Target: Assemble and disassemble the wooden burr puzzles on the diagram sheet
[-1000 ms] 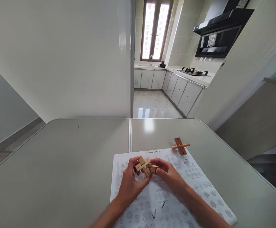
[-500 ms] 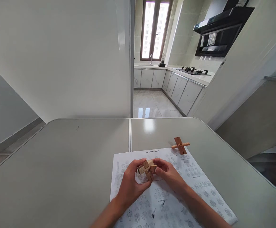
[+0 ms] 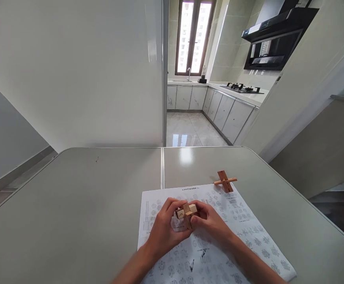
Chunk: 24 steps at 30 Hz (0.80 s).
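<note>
Between my hands is a small wooden burr puzzle [image 3: 187, 212] of interlocked light and brown blocks, held just over a printed sheet [image 3: 201, 240]. My left hand [image 3: 167, 225] grips its left side, thumb below and fingers above. From the right, my right hand [image 3: 205, 217] pinches the puzzle with thumb and fingertips; part of that side is hidden by the fingers. A dark mark shows on the end of one pale block. At the sheet's upper right corner lies a reddish wooden cross-shaped piece [image 3: 225, 181], made of a flat slat and a thin rod.
The sheet, printed with rows of small diagrams, lies on a grey table [image 3: 86, 209] with a pale seam across it. Beyond the table's far edge are a white panel [image 3: 101, 79] and a kitchen with a counter, a gas stove [image 3: 242, 88] and a window.
The burr puzzle has turned a little in my hands, so different block ends face up. My fingers have shifted slightly around it. The cross-shaped piece and sheet stay put.
</note>
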Motion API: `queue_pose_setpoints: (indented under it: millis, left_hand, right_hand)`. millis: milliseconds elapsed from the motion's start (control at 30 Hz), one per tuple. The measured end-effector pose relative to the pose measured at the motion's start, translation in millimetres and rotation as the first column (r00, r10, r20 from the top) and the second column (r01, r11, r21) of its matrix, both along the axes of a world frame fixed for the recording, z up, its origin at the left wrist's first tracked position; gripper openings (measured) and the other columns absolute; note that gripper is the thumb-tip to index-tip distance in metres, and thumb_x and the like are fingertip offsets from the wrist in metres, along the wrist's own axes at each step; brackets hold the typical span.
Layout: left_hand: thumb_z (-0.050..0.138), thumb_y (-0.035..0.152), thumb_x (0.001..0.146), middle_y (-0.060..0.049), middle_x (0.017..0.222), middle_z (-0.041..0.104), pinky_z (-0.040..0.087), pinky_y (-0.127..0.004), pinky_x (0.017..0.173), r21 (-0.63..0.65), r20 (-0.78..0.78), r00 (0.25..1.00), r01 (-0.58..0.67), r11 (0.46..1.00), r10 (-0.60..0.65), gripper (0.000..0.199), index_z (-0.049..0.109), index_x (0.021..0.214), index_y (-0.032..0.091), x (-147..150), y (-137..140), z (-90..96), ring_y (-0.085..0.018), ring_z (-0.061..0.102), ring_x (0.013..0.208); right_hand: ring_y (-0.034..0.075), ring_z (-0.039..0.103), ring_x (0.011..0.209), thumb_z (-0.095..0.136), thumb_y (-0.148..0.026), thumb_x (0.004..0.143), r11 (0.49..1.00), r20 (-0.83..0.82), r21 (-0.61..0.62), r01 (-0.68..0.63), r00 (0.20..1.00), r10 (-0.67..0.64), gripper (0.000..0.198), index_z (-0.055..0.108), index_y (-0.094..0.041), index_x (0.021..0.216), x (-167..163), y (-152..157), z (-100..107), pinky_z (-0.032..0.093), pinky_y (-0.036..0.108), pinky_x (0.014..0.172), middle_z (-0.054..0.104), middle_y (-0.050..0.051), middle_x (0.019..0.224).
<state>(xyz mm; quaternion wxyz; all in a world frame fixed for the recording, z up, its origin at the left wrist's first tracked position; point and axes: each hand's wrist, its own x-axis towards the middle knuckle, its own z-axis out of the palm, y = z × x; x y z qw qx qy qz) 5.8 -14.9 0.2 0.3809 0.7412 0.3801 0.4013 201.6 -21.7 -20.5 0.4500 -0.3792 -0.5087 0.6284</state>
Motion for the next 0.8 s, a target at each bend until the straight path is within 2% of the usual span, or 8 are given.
queue_pose_setpoints:
  millis: [167,300,367,467,600,733,800]
  left_hand:
    - [0.083,0.03,0.079,-0.005,0.109,0.067,0.056,-0.035,0.08,-0.058,0.019,1.0,0.004,0.998,-0.003,0.046,0.065,0.121,0.029,0.6,0.4,3.0,-0.021,0.065,0.09]
    - [0.085,0.027,0.075,-0.003,0.108,0.069,0.057,-0.034,0.079,-0.191,0.089,0.996,0.005,0.982,0.013,0.053,0.062,0.123,0.029,-0.8,2.2,4.2,-0.021,0.067,0.09]
    - [0.086,0.028,0.075,-0.002,0.108,0.07,0.057,-0.033,0.079,-0.209,0.107,0.994,0.006,0.978,0.016,0.054,0.062,0.123,0.029,-1.3,2.9,4.5,-0.021,0.068,0.09]
    - [0.086,0.028,0.075,-0.002,0.105,0.069,0.055,-0.034,0.08,-0.146,0.061,0.998,-0.017,0.989,0.026,0.052,0.064,0.123,0.029,-1.1,3.0,4.8,-0.02,0.066,0.087]
    - [0.083,0.027,0.079,-0.004,0.109,0.068,0.055,-0.035,0.084,-0.057,0.027,0.999,-0.028,0.998,0.03,0.05,0.065,0.126,0.032,-0.3,1.2,3.5,-0.022,0.066,0.092]
    - [0.081,0.028,0.082,-0.006,0.116,0.066,0.055,-0.036,0.084,0.001,0.009,1.0,-0.007,1.0,0.007,0.053,0.063,0.132,0.034,-1.0,-0.4,1.3,-0.023,0.065,0.096]
    - [0.082,0.029,0.082,-0.006,0.118,0.065,0.055,-0.035,0.083,-0.01,-0.003,1.0,0.004,1.0,-0.004,0.055,0.062,0.133,0.034,-1.8,-0.2,0.8,-0.022,0.065,0.095]
  right_hand:
    - [0.028,0.069,0.096,0.078,-0.073,0.077,1.0,-0.011,0.028,0.013,1.0,-0.012,0.064,0.067,-0.022,0.116,-3.0,-2.0,5.6,0.055,0.037,0.083,0.072,0.009,0.103]
    - [0.026,0.072,0.093,0.057,-0.068,0.096,0.999,-0.007,0.001,0.041,0.999,-0.041,0.051,0.062,-0.026,0.124,-4.9,-3.9,8.0,0.057,0.04,0.085,0.074,0.007,0.103]
    - [0.025,0.071,0.092,0.056,-0.062,0.1,0.998,0.022,0.027,0.063,0.998,-0.064,0.043,0.063,-0.026,0.122,-6.0,-4.5,7.1,0.057,0.039,0.085,0.074,0.006,0.102]
    - [0.023,0.068,0.086,0.055,-0.058,0.102,0.99,0.119,0.103,0.1,0.986,-0.113,0.037,0.067,-0.024,0.113,-7.4,-4.9,5.9,0.056,0.035,0.078,0.072,0.005,0.098]
    - [0.021,0.063,0.082,0.049,-0.059,0.103,0.979,0.196,0.169,0.114,0.97,-0.147,0.041,0.069,-0.024,0.098,-7.0,-3.6,6.3,0.055,0.031,0.072,0.066,0.006,0.103]
    - [0.019,0.057,0.081,0.056,-0.061,0.099,0.981,0.155,0.141,0.134,0.975,-0.156,0.043,0.063,-0.022,0.082,-4.8,-0.8,3.2,0.051,0.028,0.066,0.06,0.005,0.102]
    - [0.017,0.054,0.073,0.06,-0.062,0.096,0.985,0.121,0.099,0.144,0.98,-0.155,0.045,0.059,-0.022,0.076,-4.4,0.1,0.6,0.047,0.027,0.061,0.059,0.003,0.091]
